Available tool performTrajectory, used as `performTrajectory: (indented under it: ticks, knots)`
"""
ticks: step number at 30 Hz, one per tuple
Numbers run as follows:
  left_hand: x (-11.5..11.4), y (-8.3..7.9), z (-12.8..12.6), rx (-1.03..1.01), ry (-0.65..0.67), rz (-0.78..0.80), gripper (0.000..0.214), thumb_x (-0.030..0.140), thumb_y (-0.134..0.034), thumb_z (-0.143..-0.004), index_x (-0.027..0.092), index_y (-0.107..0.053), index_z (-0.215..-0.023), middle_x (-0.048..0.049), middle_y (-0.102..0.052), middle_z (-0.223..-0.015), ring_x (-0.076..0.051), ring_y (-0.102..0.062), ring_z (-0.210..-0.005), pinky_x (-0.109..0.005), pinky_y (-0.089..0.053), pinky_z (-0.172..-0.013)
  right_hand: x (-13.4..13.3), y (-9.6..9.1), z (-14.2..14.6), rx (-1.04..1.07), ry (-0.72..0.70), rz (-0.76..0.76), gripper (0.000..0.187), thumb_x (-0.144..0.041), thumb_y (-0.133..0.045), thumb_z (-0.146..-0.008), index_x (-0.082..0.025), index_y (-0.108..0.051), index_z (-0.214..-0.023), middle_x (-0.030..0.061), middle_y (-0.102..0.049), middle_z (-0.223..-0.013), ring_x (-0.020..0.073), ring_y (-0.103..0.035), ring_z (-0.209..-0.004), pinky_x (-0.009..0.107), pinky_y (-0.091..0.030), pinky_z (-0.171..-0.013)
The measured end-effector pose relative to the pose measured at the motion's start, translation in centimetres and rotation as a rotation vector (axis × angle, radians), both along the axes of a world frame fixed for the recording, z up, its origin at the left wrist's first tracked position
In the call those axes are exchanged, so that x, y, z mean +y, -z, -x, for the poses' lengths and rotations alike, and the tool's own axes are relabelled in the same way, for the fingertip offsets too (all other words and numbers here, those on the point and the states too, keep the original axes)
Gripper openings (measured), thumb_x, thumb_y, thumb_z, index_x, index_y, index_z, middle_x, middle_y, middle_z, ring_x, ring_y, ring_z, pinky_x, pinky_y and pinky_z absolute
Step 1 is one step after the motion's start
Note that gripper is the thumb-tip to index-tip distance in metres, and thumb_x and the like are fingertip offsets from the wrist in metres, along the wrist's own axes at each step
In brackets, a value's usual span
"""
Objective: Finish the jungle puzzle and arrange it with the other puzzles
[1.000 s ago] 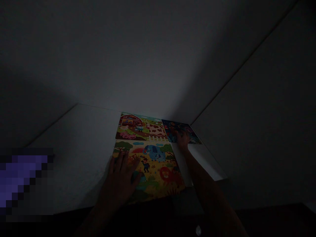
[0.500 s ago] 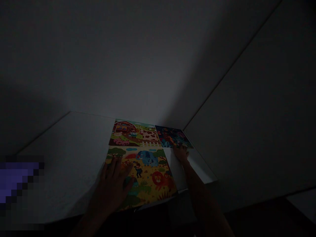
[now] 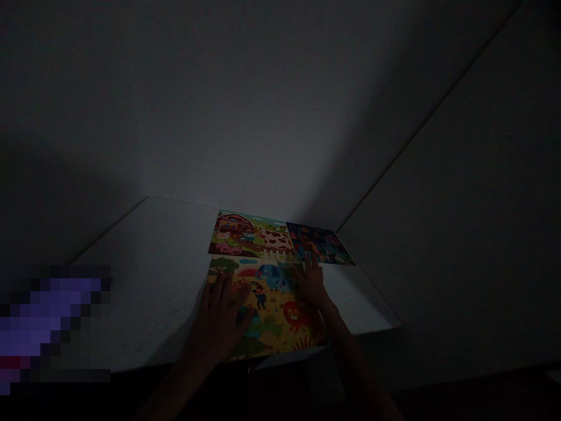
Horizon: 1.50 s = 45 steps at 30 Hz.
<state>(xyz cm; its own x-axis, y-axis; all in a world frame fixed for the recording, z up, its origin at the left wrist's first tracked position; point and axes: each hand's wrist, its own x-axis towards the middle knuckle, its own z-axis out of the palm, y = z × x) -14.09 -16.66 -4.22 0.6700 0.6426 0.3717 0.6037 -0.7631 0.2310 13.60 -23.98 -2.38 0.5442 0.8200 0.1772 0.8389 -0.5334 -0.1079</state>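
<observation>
A yellow safari picture sheet [image 3: 272, 310] with an elephant and a lion lies flat at the front of the white table. My left hand [image 3: 223, 310] rests on its left side with the fingers spread. Over the sheet's upper right corner is my right hand [image 3: 312, 283], fingers stretched forward and holding nothing I can see. Behind lies a farm picture sheet [image 3: 258, 234] with a red barn and a cow. Beside it on the right is a dark blue picture sheet [image 3: 326, 242], its front edge near my right fingertips. Dim light blurs the details.
The white table [image 3: 170, 263] meets a pale wall [image 3: 254, 128] at the back and another wall [image 3: 473, 222] on the right. A pixelated purple patch [image 3: 48, 316] covers something at the left. Below the table's front edge it is dark.
My right hand has moved left from the dark blue sheet's front edge onto the safari sheet's upper right corner. My left hand stays on the safari sheet. The view has shifted slightly.
</observation>
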Motion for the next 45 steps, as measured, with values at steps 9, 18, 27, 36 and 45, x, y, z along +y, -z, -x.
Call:
performTrajectory:
  ticks: [9,18,27,36,45]
  knots:
    - [-1.2,-0.4,-1.8,-0.021,0.009,0.032,0.049,0.048,-0.05,-0.092,0.031,-0.055,-0.137,-0.0103,-0.04,-0.154,-0.037,-0.026,-0.145,-0.058,-0.017,-0.117,-0.8,1.7,7.4,0.081,-0.039,-0.123,0.061,-0.056,-0.044,-0.093,-0.021,-0.046,-0.144,0.0155,-0.042,-0.151,0.0349,-0.032,-0.143,0.059,-0.017,-0.115]
    - [-3.5,-1.2,-5.1,-0.062,0.041,0.126,0.05,0.053,-0.048,-0.092,0.029,-0.058,-0.135,-0.0114,-0.041,-0.153,-0.037,-0.026,-0.145,-0.058,-0.017,-0.117,-3.8,0.9,4.1,0.017,0.001,-0.065,0.063,-0.056,-0.042,-0.095,-0.018,-0.045,-0.145,0.016,-0.04,-0.152,0.033,-0.031,-0.144,0.056,-0.021,-0.115]
    - [-5.9,-1.2,-9.3,-0.057,0.041,0.158,0.053,0.052,-0.049,-0.092,0.029,-0.054,-0.139,-0.0122,-0.037,-0.155,-0.037,-0.019,-0.147,-0.057,-0.011,-0.119,-6.0,0.7,-0.1,0.009,-0.011,-0.104,0.058,-0.052,-0.041,-0.096,-0.015,-0.051,-0.139,0.0161,-0.048,-0.146,0.0308,-0.039,-0.139,0.051,-0.024,-0.116]
    - [-7.7,-2.0,-12.3,-0.073,0.058,0.252,0.055,0.051,-0.051,-0.091,0.026,-0.053,-0.139,-0.0126,-0.035,-0.156,-0.037,-0.017,-0.148,-0.057,-0.008,-0.12,-7.7,2.0,-4.7,0.031,0.023,-0.126,0.062,-0.055,-0.043,-0.094,-0.017,-0.048,-0.142,0.016,-0.045,-0.148,0.031,-0.038,-0.14,0.052,-0.026,-0.116]
    - [-9.8,-2.4,-16.0,-0.091,0.082,0.311,0.056,0.049,-0.053,-0.09,0.023,-0.054,-0.139,-0.0143,-0.033,-0.156,-0.039,-0.016,-0.148,-0.058,-0.009,-0.12,-9.8,1.6,-8.5,0.002,0.096,-0.073,0.061,-0.054,-0.039,-0.095,-0.015,-0.049,-0.141,0.0172,-0.046,-0.148,0.0294,-0.037,-0.141,0.05,-0.024,-0.116]
